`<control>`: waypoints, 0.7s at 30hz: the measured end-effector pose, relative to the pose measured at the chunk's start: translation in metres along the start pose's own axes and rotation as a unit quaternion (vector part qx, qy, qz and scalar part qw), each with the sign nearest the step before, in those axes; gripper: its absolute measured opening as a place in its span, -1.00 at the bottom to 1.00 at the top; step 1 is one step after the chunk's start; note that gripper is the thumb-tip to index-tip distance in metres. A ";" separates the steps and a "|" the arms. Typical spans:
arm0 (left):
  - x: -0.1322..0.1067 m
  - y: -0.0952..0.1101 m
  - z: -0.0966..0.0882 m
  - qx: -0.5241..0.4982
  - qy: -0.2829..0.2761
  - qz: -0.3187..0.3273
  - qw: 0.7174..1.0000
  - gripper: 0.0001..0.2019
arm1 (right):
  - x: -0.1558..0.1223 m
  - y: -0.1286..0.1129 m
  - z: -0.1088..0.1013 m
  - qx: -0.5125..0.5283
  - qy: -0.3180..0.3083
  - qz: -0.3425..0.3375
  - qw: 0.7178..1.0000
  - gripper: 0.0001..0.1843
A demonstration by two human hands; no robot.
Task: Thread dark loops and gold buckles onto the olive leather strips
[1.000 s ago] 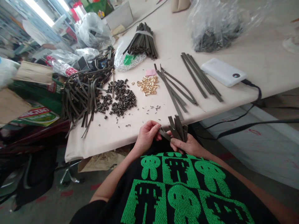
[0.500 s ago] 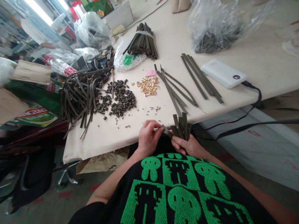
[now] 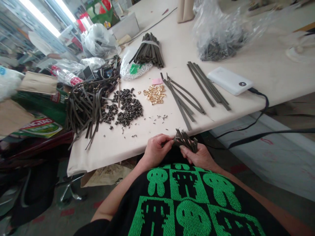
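Note:
At the table's front edge my right hand (image 3: 200, 156) is closed round a bunch of dark grey-green straps (image 3: 186, 139), their ends fanning up and to the left. My left hand (image 3: 157, 149) pinches the end of one strap at the left side of this bunch; the fingertips hide the exact grip. Just beyond my hands, several loose straps (image 3: 178, 101) lie on the table. A pile of gold metal buckles (image 3: 155, 94) and a heap of small dark loops (image 3: 129, 108) sit further left, with tiny dark scraps scattered in front.
More straight straps (image 3: 208, 85) lie beside a white power bank (image 3: 230, 81) with a black cable. A tied strap bundle (image 3: 149, 50) and a clear plastic bag (image 3: 216, 39) stand farther back. Tangled finished straps (image 3: 85, 105) hang over the left table edge.
The bunch in my right hand has tipped over to the left, toward my left hand. Both hands remain close together, and the view has shifted slightly.

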State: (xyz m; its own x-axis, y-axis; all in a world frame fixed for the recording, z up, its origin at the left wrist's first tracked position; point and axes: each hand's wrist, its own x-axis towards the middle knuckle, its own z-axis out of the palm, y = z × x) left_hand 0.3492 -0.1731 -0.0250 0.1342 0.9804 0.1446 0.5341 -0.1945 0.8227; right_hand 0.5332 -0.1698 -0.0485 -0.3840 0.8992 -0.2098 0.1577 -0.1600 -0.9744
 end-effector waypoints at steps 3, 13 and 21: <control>-0.001 -0.001 -0.001 0.037 0.001 0.017 0.999 -0.87 | -0.001 -0.001 0.001 -0.006 -0.004 -0.005 1.000 -0.61; -0.004 -0.011 0.016 0.118 0.002 0.055 0.991 -0.92 | 0.000 0.003 0.004 0.034 -0.025 -0.030 0.999 -0.49; -0.002 0.002 -0.009 -0.283 0.006 -0.182 0.942 -0.61 | 0.003 0.001 -0.002 0.112 -0.073 0.012 0.991 -0.56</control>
State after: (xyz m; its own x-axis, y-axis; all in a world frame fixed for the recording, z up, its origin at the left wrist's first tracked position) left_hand 0.3427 -0.1755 -0.0189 0.0177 0.9795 -0.2008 0.0120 0.2006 0.9796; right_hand 0.5339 -0.1670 -0.0502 -0.5135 0.8279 -0.2257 -0.0311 -0.2808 -0.9593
